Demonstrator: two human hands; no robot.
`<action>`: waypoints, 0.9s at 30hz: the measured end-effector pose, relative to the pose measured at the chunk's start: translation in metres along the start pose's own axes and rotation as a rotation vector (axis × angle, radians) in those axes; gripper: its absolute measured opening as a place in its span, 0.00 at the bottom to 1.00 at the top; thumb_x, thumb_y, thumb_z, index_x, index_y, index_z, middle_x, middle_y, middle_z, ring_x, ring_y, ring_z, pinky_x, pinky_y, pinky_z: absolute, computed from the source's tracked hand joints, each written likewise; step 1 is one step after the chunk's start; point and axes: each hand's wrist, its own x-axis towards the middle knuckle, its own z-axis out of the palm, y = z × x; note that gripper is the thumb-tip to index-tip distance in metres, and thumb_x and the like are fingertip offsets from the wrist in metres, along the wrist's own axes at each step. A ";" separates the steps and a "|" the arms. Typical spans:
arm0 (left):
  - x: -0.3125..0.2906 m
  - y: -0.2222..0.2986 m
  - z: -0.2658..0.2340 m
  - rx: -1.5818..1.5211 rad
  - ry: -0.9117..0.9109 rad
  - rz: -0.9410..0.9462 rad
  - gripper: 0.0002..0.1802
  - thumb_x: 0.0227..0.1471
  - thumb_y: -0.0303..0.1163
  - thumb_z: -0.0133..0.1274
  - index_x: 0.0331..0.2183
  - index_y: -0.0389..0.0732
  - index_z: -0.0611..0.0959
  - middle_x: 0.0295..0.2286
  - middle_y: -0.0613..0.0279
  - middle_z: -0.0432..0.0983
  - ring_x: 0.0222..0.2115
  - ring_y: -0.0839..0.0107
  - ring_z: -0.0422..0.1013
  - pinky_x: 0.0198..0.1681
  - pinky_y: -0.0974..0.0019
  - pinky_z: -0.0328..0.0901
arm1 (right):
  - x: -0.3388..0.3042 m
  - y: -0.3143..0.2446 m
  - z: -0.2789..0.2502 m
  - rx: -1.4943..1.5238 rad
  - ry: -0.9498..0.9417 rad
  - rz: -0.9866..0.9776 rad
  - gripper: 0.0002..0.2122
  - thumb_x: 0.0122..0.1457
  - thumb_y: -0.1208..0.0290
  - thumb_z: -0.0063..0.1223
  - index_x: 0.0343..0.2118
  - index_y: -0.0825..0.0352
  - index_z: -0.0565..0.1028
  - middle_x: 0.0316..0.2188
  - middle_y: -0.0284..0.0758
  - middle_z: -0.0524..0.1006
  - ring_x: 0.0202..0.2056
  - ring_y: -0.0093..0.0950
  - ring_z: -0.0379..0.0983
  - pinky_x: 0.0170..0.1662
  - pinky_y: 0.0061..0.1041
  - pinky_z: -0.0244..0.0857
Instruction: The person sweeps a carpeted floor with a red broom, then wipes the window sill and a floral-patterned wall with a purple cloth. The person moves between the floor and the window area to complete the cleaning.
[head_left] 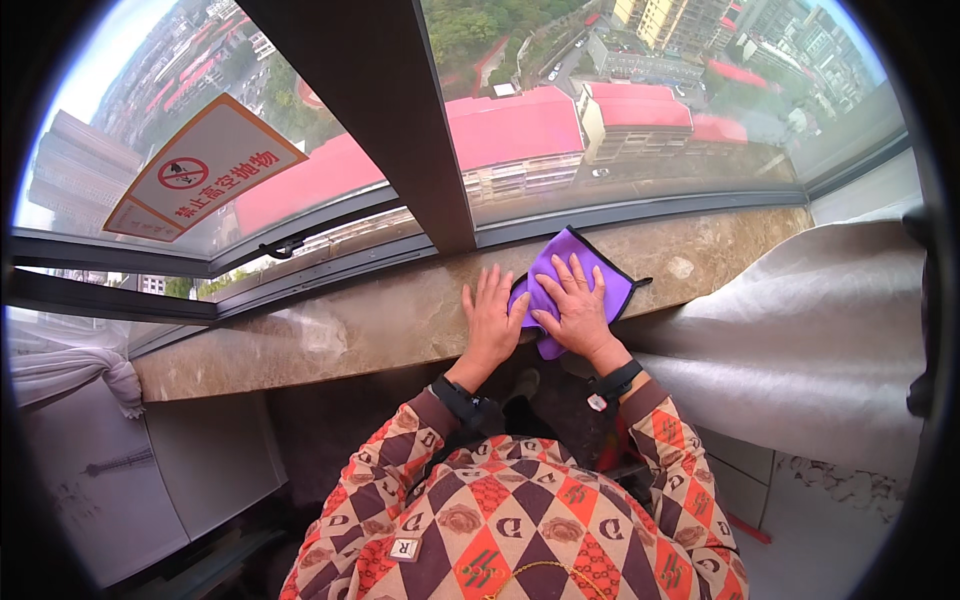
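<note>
A purple cleaning cloth [568,252] with black edging and a small hanging loop lies on the brown marble windowsill [390,312]. My right hand [575,308] rests flat on the cloth, fingers spread, pressing it against the stone. Part of the cloth droops over the sill's front edge below that hand. Just to the left, my left hand [492,318] lies flat on the sill with its fingers stretched out, its thumb side at the cloth's left edge. Neither hand is wrapped around anything.
Behind the sill stand a dark window frame [400,110] and glass panes; the left sash with a handle [283,247] is tilted open. A warning sticker [205,170] is on its glass. A silvery curtain [790,340] hangs at right, a tied curtain [85,375] at left.
</note>
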 end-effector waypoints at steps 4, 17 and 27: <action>0.006 -0.011 -0.011 -0.013 0.004 -0.011 0.31 0.65 0.49 0.46 0.59 0.38 0.73 0.63 0.45 0.61 0.67 0.50 0.52 0.67 0.37 0.37 | 0.034 -0.007 0.014 -0.040 0.020 0.055 0.28 0.55 0.48 0.58 0.59 0.52 0.72 0.68 0.41 0.60 0.69 0.45 0.50 0.66 0.61 0.36; -0.025 -0.067 -0.083 -0.072 -0.075 0.044 0.30 0.64 0.47 0.48 0.59 0.35 0.73 0.61 0.43 0.63 0.66 0.48 0.54 0.68 0.42 0.40 | 0.010 -0.106 0.039 0.021 0.005 0.050 0.26 0.58 0.53 0.57 0.60 0.52 0.71 0.68 0.39 0.60 0.70 0.43 0.50 0.68 0.57 0.33; -0.036 -0.102 -0.129 -0.061 -0.080 0.161 0.29 0.61 0.44 0.51 0.57 0.35 0.74 0.61 0.42 0.64 0.65 0.48 0.55 0.68 0.43 0.41 | 0.007 -0.186 0.065 0.010 0.057 0.105 0.25 0.57 0.54 0.58 0.58 0.52 0.74 0.66 0.39 0.62 0.69 0.44 0.53 0.67 0.60 0.35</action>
